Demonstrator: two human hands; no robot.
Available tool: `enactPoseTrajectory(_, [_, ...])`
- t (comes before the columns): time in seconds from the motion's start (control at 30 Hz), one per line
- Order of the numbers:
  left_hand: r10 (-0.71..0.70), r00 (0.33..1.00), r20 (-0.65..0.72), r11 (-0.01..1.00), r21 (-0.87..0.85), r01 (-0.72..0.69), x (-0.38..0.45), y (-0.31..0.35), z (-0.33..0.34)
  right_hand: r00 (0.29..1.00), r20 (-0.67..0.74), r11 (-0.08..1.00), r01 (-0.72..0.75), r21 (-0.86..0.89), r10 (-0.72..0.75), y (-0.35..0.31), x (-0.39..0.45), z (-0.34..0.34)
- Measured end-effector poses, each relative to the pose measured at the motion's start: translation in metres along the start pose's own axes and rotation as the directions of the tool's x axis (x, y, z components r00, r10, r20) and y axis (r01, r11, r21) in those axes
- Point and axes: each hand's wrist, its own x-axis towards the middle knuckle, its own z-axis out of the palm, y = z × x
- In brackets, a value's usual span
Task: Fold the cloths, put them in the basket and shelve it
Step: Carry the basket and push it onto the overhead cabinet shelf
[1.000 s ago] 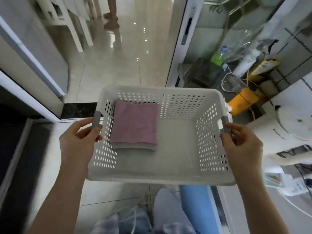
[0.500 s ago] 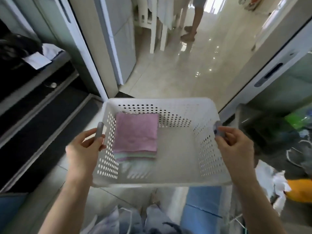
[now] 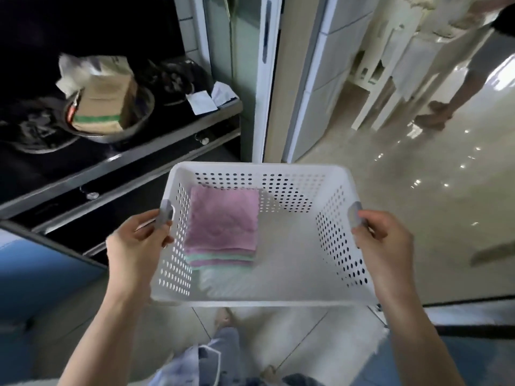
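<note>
At the basket's two short ends: both hands are carrying it level above the tiled floor.
Left hand (image 3: 136,246): curling its fingers round the grey handle (image 3: 165,215) on the basket's left end, thumb lying along the rim.
Right hand (image 3: 383,240): pinching the matching grey handle on the basket's right end, fingers folded over it.
Basket (image 3: 259,298): white, perforated, being held between the hands and in front of the person's legs, touching no shelf.
Cloths (image 3: 223,224): lying folded in a neat stack against the basket's left wall, a pink one on top with green and pink edges showing beneath; the right half of the basket floor is bare.
Change: the view is swinging left compared with a second ago. The bottles and orange can that were beyond the basket's right end are gone, and dark shelves (image 3: 119,160) are now appearing beyond its far left corner, while the grip and the stack look unchanged.
Meaning: folding and loading seem done; the person is probably turning toward the shelves, so only the shelving looks left.
Shelf above the basket's far left corner: holding a metal bowl (image 3: 111,132) with a brown carton (image 3: 103,104) in it.
Beyond the basket's far right corner: another person's legs on the shiny floor.
Writing: the carton is showing a green band and blurred print, none of it readable; no brand can be made out anywhere.
</note>
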Motion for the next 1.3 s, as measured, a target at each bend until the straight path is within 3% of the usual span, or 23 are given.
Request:
enactPoseTrajectory(0.4, [-0.058, 0.968, -0.245, 0.996, -0.076, 0.04, 0.152, 0.02, -0.049, 0.975, 0.198, 0.994, 0.105, -0.006, -0.102, -0.086, 0.082, 0.191])
enactPoseTrajectory(0.77, [-0.103, 0.906, -0.41, 0.991, -0.119, 0.059, 0.254, 0.046, -0.013, 0.925, 0.343, 0.975, 0.204, -0.087, -0.163, -0.133, 0.225, 0.313])
enactPoseTrajectory(0.9, [-0.074, 0.867, -0.493, 0.993, -0.119, 0.017, 0.287, 0.074, 0.008, 0.827, 0.535, 0.909, 0.343, -0.237, -0.173, -0.174, 0.291, 0.359])
enactPoseTrajectory(1.0, [-0.051, 0.858, -0.512, 0.99, -0.142, -0.026, 0.31, 0.099, 0.019, 0.744, 0.634, 0.86, 0.451, -0.24, -0.213, -0.206, 0.334, 0.392])
enactPoseTrajectory(1.3, [0.093, 0.83, -0.55, 0.994, 0.003, -0.109, 0.362, 0.188, -0.004, 0.51, 0.699, 0.579, 0.798, -0.167, -0.501, -0.333, 0.395, 0.461])
